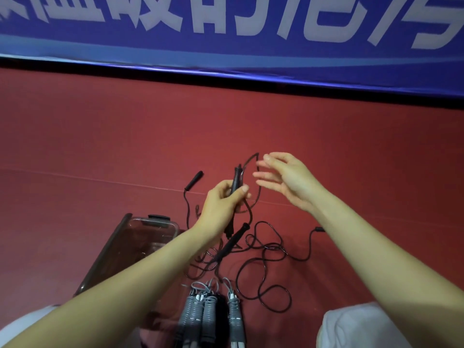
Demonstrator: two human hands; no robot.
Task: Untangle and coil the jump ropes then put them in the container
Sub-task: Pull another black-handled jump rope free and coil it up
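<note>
Several slack loops of a black jump rope (266,249) lie snarled on the red floor (351,151), so I judge the untangling and coiling step to be barely begun for this rope. The left hand (221,204) has its fingers and thumb curled round a slim, matte black handle (237,175), lifted clear of the floor. Thin glossy cord arcs from its top and trails down to the tangle. The right hand (288,182) holds nothing, its fingers straight and spread just beside that raised arc of cord. A second handle (237,237) hangs below the left hand, though blur makes it hard to tell whether it belongs to the same rope. A third handle (194,179) rests on the floor further off. The next move seems to call for the right hand to catch the cord near the held handle and draw it free in even turns, since the wiry loops cross one another and could tighten if pulled hard. Ribbed grey jump ropes (209,307) sit bundled nearest the person. The container (120,249), a smoky clear plastic bin with a latch on its rim, stands to the left of the tangle.
</note>
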